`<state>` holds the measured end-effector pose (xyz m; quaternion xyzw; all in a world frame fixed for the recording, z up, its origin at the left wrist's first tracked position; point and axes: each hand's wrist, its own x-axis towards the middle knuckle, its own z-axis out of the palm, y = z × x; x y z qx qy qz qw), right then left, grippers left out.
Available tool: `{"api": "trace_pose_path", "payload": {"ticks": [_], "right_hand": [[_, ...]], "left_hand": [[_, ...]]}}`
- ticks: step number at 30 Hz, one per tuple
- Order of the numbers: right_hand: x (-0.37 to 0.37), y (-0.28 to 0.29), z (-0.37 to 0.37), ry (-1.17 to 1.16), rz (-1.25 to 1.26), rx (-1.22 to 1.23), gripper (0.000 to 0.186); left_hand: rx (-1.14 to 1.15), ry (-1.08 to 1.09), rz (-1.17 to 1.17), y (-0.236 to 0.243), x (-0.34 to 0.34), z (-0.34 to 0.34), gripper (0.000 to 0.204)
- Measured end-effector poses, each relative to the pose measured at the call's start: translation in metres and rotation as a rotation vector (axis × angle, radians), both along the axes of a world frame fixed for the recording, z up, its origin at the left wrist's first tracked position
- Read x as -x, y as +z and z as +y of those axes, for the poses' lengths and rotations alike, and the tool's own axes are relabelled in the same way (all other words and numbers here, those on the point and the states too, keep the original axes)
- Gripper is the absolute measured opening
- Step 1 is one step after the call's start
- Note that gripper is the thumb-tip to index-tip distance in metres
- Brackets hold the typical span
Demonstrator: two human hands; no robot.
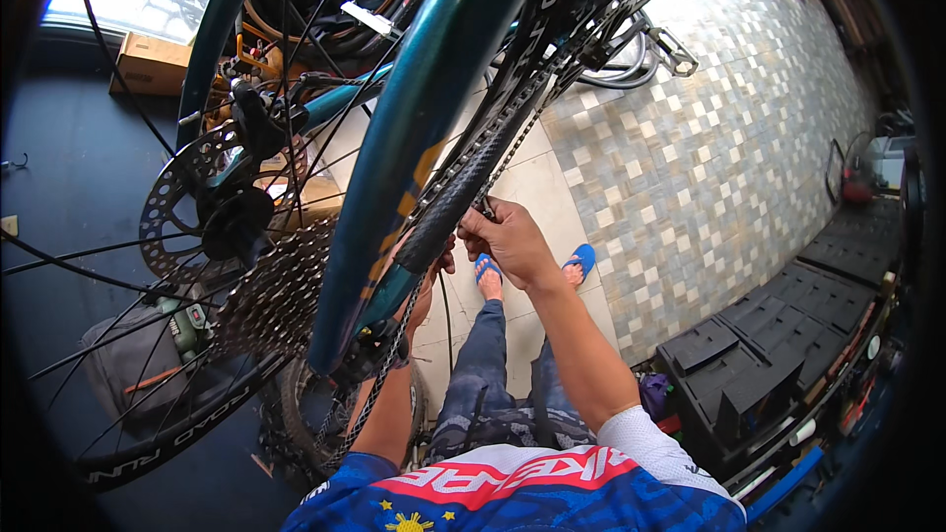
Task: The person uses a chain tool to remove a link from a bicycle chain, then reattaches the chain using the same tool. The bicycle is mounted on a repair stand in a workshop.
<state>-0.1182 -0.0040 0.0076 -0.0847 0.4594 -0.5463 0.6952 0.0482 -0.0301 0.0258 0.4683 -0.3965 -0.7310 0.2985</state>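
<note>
Reaching up from below, both bare forearms are converging beneath the raised teal bicycle frame [429, 89]. The right hand [510, 241] is angling inward at the wrist, knuckles outward, and its fingers are pinching together on the chain [377, 381], just off the right edge of a dark textured sleeve [448, 205]. The left hand [425, 301] is sitting slightly lower, partly hiding behind the frame's lower end; its fingers are curling toward the right hand, but I cannot tell whether they are gripping anything. The chain is running down along the sleeve's right edge to the right hand, and another stretch is hanging below the frame's lower end, while the cassette [276, 291] is standing left of it.

White lettering is marking a black part of the frame near its upper end, gold figures are running down the teal tube, and white capitals are curving along the black wheel rim [168, 426]. Bold white letters are crossing the red band of the blue shirt [503, 478], above a yellow sun and stars.
</note>
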Motion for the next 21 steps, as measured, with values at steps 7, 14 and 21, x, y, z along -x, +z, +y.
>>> {"api": "trace_pose_path", "payload": {"ticks": [7,14,21], "right_hand": [[0.009,-0.006,-0.001,0.039,-0.218,-0.028,0.021],[0.008,-0.015,-0.009,0.036,-0.058,0.037,0.021],[0.005,-0.014,-0.013,0.043,0.124,0.047,0.021]], "left_hand": [[-0.022,-0.021,0.112,-0.003,-0.001,-0.003,0.025],[0.039,-0.023,0.001,-0.016,0.007,-0.009,0.025],[0.048,0.011,-0.040,-0.019,0.006,-0.008,0.024]]}}
